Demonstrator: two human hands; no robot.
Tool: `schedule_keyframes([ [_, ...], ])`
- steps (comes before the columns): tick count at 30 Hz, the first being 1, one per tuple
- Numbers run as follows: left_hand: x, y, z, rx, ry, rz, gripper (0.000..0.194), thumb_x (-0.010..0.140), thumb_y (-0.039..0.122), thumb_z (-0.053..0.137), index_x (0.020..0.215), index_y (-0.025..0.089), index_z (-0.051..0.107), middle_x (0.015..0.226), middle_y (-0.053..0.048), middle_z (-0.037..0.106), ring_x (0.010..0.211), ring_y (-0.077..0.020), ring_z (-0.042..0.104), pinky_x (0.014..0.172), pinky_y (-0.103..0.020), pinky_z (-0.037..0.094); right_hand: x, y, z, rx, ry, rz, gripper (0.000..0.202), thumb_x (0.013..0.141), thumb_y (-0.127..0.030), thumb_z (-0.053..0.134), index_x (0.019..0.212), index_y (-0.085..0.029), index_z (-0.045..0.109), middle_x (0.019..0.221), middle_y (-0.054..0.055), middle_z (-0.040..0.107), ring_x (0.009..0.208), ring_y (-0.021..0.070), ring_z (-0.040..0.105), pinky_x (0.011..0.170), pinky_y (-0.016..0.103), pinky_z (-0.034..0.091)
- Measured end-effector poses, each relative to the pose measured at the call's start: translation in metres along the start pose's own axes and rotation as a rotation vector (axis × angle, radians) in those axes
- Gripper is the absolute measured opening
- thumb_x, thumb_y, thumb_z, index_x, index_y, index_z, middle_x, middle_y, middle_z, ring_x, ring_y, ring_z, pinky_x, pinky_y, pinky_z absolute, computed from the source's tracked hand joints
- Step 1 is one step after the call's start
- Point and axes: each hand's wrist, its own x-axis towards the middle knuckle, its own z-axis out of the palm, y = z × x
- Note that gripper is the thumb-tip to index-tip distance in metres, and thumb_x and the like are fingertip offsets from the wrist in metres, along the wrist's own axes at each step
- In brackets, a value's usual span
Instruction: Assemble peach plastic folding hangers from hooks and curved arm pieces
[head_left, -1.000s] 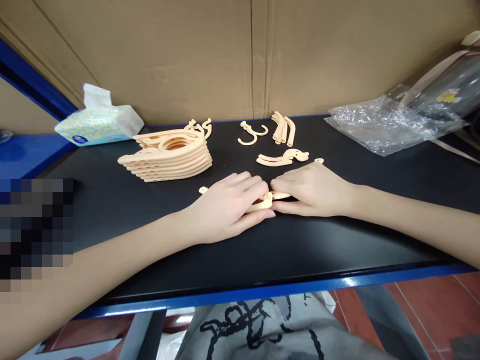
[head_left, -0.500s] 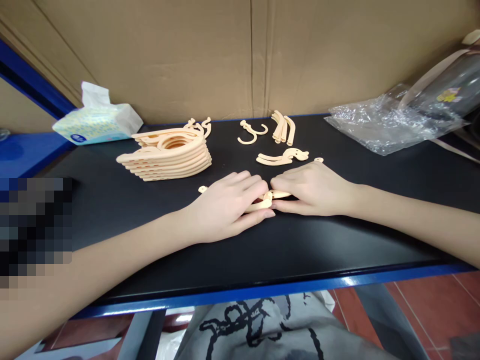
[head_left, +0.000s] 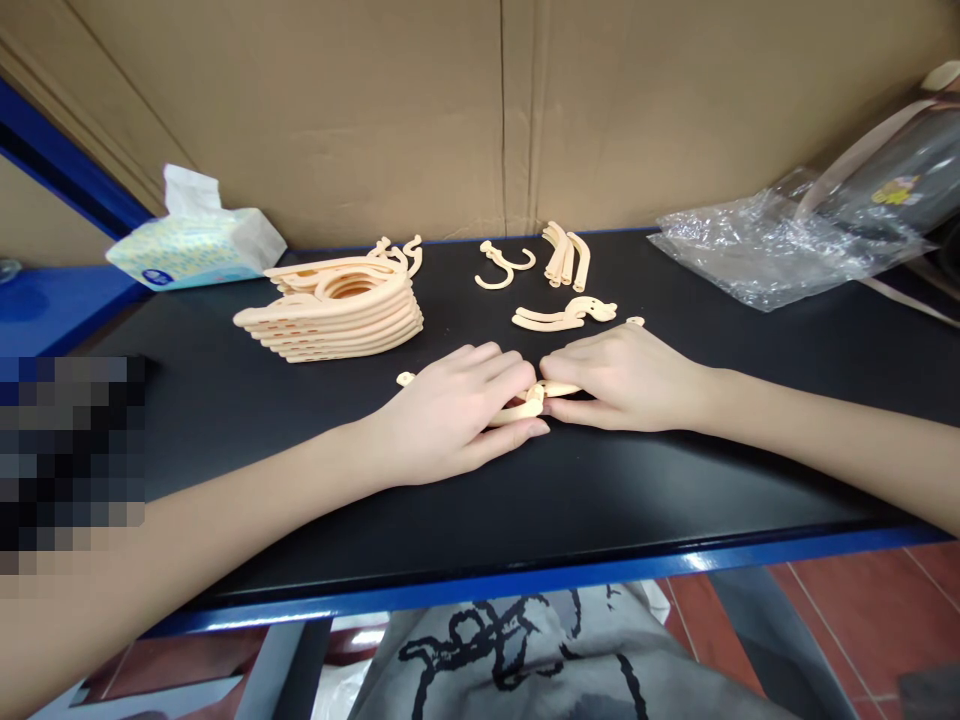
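Near the middle of the black table, my left hand point(head_left: 457, 415) is closed around a cream plastic hanger piece point(head_left: 517, 411), with one rounded end poking out past the wrist side. My right hand point(head_left: 626, 380) is closed on another cream hanger piece point(head_left: 561, 388), whose far end shows behind the knuckles. The two pieces meet between my fingertips; fingers cover much of the joint, so I cannot tell whether they are locked together. Just behind my right hand lie loose cream hanger arms point(head_left: 562, 318).
A stack of cream hanger pieces point(head_left: 337, 310) stands left, with small hooks point(head_left: 409, 252) behind it. Further back are two loose hooks point(head_left: 504, 265) and several curved bars point(head_left: 566, 258). A tissue pack point(head_left: 195, 245) sits back left, a clear plastic bag point(head_left: 757, 245) back right, against cardboard point(head_left: 375, 120).
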Motion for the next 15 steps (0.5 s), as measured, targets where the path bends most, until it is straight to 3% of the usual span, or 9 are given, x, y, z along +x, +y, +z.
schedule_keyframes([
  [15, 0.0001, -0.0005, 0.0, -0.001, -0.007, 0.007, 0.024, 0.094, 0.039, 0.04, 0.083, 0.017, 0.042, 0.081, -0.003, 0.051, 0.075, -0.0181, 0.043, 0.067, -0.028, 0.033, 0.0013, -0.0002, -0.0011, 0.015, -0.033, 0.003, 0.031, 0.092, -0.04, 0.04, 0.073, -0.017, 0.05, 0.065, -0.001, 0.057, 0.053, 0.0091, 0.047, 0.046, 0.022, 0.017],
])
